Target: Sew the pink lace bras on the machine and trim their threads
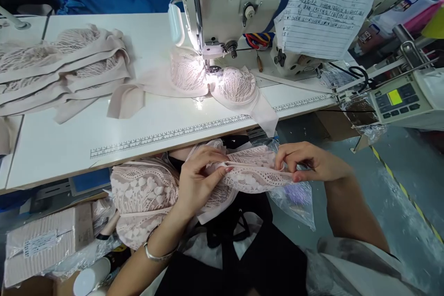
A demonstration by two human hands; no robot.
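Over my lap, my left hand (203, 178) pinches the edge of a pale pink lace bra (251, 179) between thumb and fingers. My right hand (308, 162) grips the same bra at its right end, so its edge runs stretched between both hands. More pink lace bra pieces (145, 187) lie over my lap to the left, partly behind my left forearm. On the table, another lace bra (237, 84) rests under the lit needle of the sewing machine (239, 0), one cup on either side of the needle.
A stack of bra pieces (65, 69) lies on the white table (166, 122) at left. A printed ruler (180, 132) runs along its front edge. At right stands a control box (397, 97); a paper sheet (322, 9) hangs on the machine. Packages (48, 240) sit lower left.
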